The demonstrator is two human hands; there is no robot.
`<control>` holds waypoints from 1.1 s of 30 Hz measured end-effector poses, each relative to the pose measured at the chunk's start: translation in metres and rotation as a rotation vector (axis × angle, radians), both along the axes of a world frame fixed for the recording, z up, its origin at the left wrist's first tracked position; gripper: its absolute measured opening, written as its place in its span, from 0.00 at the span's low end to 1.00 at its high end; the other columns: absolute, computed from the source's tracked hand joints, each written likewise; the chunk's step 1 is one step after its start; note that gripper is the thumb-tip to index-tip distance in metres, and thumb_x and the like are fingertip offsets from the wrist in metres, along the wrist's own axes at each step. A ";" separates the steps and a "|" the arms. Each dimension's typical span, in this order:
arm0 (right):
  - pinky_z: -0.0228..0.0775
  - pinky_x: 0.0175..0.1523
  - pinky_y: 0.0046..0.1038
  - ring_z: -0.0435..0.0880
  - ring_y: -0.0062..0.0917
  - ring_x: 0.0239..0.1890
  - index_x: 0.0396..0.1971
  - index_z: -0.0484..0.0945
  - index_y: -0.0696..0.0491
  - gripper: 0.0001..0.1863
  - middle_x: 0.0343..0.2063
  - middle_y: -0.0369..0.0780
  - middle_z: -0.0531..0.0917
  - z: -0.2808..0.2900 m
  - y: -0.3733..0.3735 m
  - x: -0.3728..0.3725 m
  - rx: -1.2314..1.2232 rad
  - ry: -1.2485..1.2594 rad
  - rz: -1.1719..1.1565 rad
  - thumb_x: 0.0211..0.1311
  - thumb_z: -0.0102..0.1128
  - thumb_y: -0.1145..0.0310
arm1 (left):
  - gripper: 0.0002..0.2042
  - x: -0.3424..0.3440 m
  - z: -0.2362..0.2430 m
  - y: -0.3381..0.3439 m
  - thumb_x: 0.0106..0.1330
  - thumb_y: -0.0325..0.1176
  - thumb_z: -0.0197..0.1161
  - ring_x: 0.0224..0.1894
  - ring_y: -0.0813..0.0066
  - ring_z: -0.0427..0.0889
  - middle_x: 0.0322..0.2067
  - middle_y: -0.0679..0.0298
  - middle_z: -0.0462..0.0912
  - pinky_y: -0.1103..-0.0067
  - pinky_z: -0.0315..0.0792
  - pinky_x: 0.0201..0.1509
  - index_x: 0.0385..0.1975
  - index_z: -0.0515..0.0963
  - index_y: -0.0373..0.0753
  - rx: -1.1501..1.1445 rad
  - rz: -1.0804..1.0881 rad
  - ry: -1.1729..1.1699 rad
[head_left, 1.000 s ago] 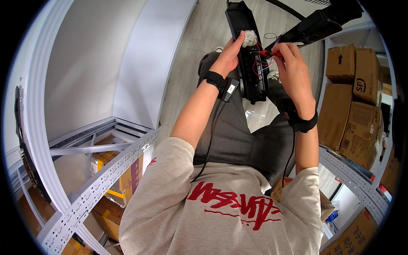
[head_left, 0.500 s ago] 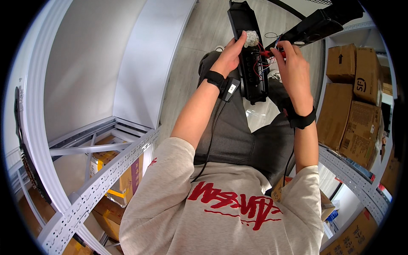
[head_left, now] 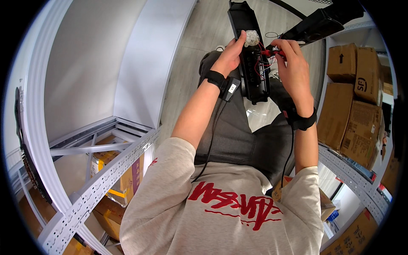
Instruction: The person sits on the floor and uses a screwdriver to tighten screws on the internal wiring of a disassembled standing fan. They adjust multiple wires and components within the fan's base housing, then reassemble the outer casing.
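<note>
A long black plastic housing (head_left: 257, 91) lies over my legs, its open side showing round recesses and loose red, white and dark wires (head_left: 260, 67). My left hand (head_left: 229, 56) grips its left edge, the thumb against a round whitish translucent part (head_left: 252, 38) near the housing's upper half. The fingers under the housing are hidden. My right hand (head_left: 294, 63) is closed around a red-and-black tool (head_left: 272, 53) that looks like a screwdriver. It points left toward the wires, just below the round part; its tip is too small to make out.
Another long black housing (head_left: 312, 26) stands beyond my right hand. Cardboard boxes (head_left: 338, 112) fill a shelf on the right. A white metal rack (head_left: 102, 170) with taped boxes stands at left. Cables (head_left: 211, 140) run from the black bands on both wrists.
My right hand's fingers have shifted from pinching near the wires to closing around the red-and-black tool. My left hand and the housing have hardly moved.
</note>
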State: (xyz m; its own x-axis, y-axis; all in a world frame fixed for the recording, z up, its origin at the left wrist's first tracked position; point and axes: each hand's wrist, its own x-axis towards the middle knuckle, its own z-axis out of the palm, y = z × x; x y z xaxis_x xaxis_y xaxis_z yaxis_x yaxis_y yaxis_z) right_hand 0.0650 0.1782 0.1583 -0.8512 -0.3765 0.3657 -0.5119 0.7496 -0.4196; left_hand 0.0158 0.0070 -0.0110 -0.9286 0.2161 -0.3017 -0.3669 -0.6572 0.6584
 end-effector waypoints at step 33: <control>0.78 0.44 0.28 0.85 0.31 0.39 0.41 0.82 0.55 0.11 0.41 0.40 0.81 -0.008 -0.005 -0.017 -0.308 0.237 -0.056 0.58 0.67 0.81 | 0.40 0.006 0.017 0.003 0.78 0.48 0.52 0.79 0.60 0.45 0.79 0.56 0.41 0.69 0.47 0.77 0.79 0.30 0.56 -0.471 0.120 0.168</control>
